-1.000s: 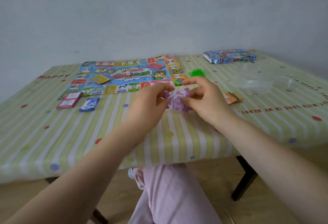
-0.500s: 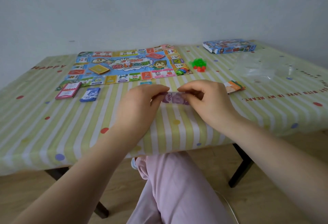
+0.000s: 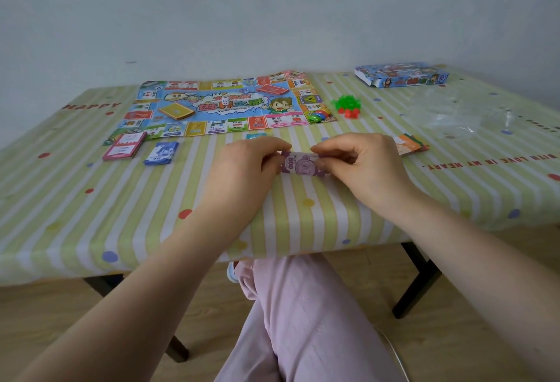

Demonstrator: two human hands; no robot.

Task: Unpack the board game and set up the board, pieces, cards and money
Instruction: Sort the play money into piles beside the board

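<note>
Both hands (image 3: 245,166) (image 3: 360,163) pinch purple money (image 3: 300,166) near the board (image 3: 224,107).

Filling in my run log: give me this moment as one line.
step: money setup | left hand + right hand: pinching purple 500 play-money note | colourful paper game board: unfolded on table

We see only the middle of the purple paper banknote (image 3: 300,165) — both ends are covered by fingers. The clear crumpled plastic wrap (image 3: 454,112) near the tablecloth's right edge is cut off there, and the small print on the colourful paper game board (image 3: 224,106) is too fine to read.
</note>
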